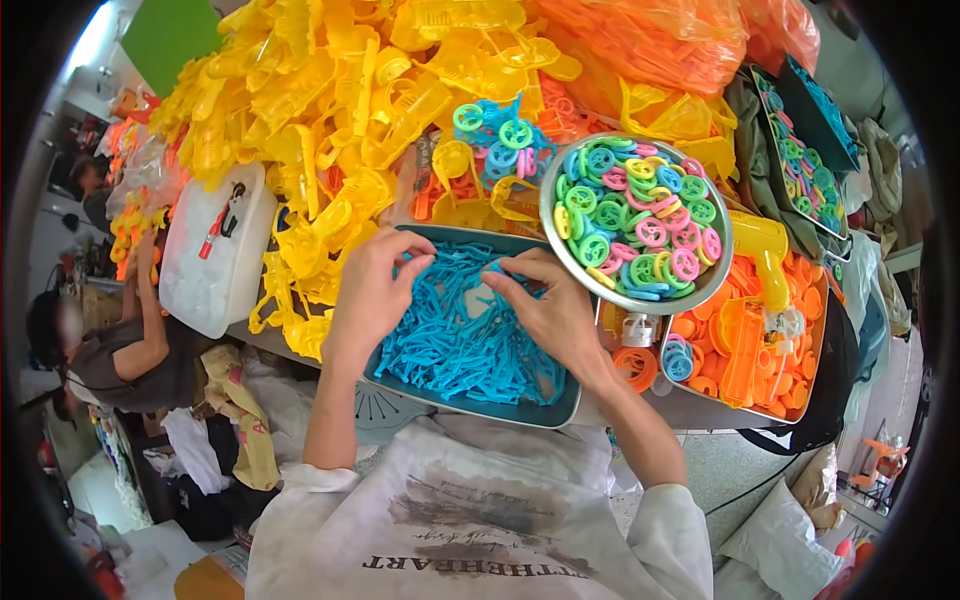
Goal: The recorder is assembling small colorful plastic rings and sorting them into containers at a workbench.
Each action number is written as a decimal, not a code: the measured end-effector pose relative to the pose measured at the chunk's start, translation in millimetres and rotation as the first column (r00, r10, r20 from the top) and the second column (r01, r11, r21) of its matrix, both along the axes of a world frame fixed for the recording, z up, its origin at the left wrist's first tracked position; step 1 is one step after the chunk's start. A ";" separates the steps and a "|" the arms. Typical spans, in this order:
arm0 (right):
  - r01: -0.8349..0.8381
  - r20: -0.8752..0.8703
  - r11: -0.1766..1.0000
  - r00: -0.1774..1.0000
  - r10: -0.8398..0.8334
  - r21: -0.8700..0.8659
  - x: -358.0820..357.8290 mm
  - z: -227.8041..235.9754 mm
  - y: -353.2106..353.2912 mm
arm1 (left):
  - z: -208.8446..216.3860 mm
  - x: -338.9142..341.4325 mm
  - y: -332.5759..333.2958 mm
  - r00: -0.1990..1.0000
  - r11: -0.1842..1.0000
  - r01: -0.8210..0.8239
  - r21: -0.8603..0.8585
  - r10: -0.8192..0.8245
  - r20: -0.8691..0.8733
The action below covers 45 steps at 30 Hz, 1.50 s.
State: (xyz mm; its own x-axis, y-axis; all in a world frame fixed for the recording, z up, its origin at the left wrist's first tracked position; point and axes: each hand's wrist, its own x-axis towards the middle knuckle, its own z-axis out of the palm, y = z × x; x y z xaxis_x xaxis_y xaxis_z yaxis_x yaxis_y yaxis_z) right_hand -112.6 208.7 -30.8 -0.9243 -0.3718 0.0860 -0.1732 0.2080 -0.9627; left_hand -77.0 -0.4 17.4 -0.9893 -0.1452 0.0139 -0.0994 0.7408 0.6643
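Blue plastic sticks (pixel 455 335) fill one tray (pixel 480 408) under two hands: left hand (pixel 372 292), right hand (pixel 548 300).

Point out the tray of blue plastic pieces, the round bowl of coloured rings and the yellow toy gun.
blue tray (pixel 560 412): head view, its near right rim.
metal bowl (pixel 549 215): head view, its left rim.
yellow toy gun (pixel 762 243): head view, its body.

1. One teal rectangular plastic tray (pixel 560 408) of thin blue plastic sticks (pixel 450 340), too many to count.
2. One round metal bowl (pixel 560 255) of coloured plastic rings.
3. One white rectangular plastic tub (pixel 215 250).
4. Two bare hands: left hand (pixel 372 290), right hand (pixel 545 300).
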 end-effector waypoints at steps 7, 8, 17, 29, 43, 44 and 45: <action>0.000 0.007 1.000 1.000 0.000 -0.023 -0.2 -4.2 -1.3 | -18.6 13.6 -12.1 0.991 0.991 -0.056 -0.121 0.041 -0.124; -0.002 0.012 1.000 1.000 0.002 -0.023 -0.3 -5.3 -0.9 | -18.0 14.9 -14.9 0.991 0.991 -0.064 -0.120 0.049 -0.124; -0.018 0.020 1.000 1.000 0.017 0.007 -1.3 -4.9 0.3 | -24.7 26.8 -28.5 0.996 0.993 -0.090 -0.075 0.088 -0.030; -0.028 -0.026 1.000 0.999 0.028 0.004 -0.3 -3.4 -0.4 | -31.2 28.4 -24.6 0.988 0.906 -0.101 -0.410 0.041 -0.152; -0.046 -0.021 0.999 0.999 0.046 0.022 0.3 -1.5 -0.3 | -48.2 26.2 -25.2 0.982 0.920 -0.074 -0.385 0.000 -0.190; -0.046 -0.003 0.999 0.999 0.046 0.017 0.6 -0.7 -0.5 | -49.0 26.7 -25.2 0.982 0.917 -0.057 -0.396 -0.020 -0.188; -0.047 -0.002 0.999 0.999 0.047 0.018 0.6 -0.7 -0.3 | -48.7 25.7 -22.9 0.982 0.917 -0.057 -0.395 -0.020 -0.187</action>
